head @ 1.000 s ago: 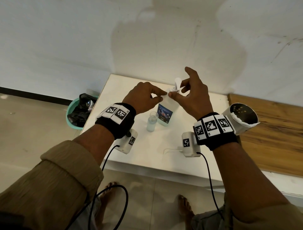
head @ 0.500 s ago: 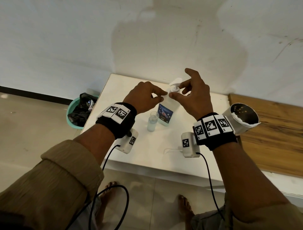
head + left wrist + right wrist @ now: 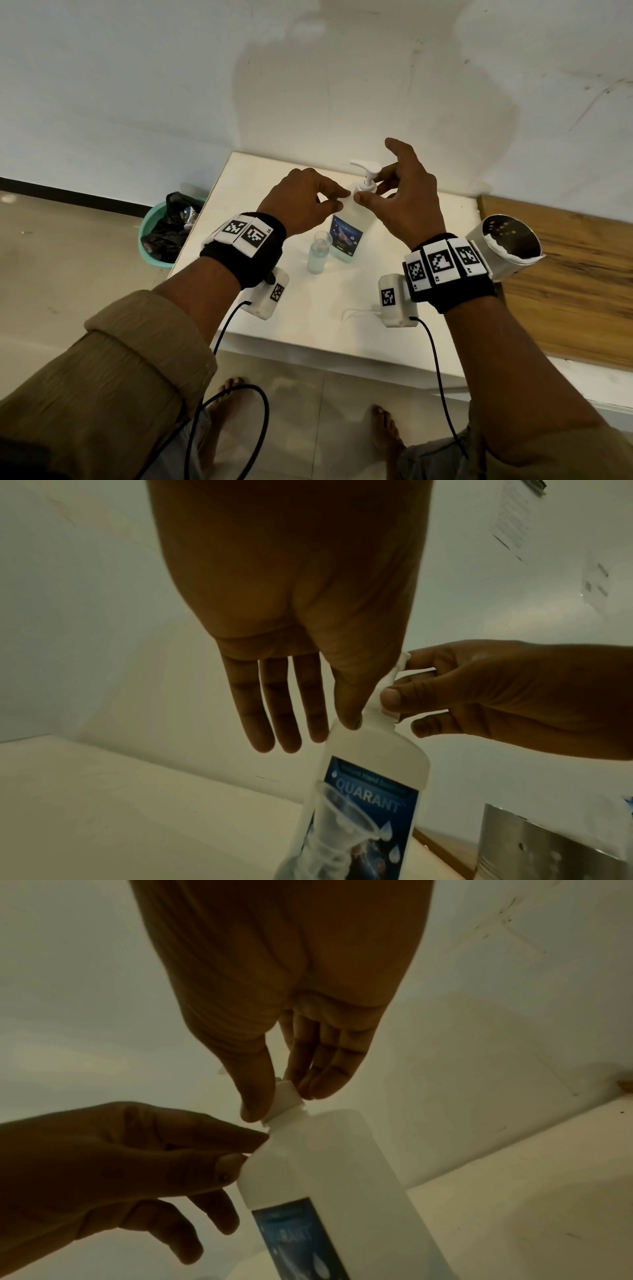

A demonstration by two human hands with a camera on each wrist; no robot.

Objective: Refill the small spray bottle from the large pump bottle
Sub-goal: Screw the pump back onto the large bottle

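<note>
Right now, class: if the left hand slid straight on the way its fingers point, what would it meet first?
The left hand points right, and its fingertips already rest on the shoulder of the large pump bottle, so it would press into that. Beyond it is probably the right hand, pinching the pump collar; depth unclear.

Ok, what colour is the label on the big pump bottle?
Blue, with white lettering and droplet graphics; the label on the pump bottle shows best in the left wrist view.

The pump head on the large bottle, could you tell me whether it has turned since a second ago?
Yes. The pump head spout has swung from pointing up toward the wall to pointing left, while the large bottle label faces the same way.
</note>
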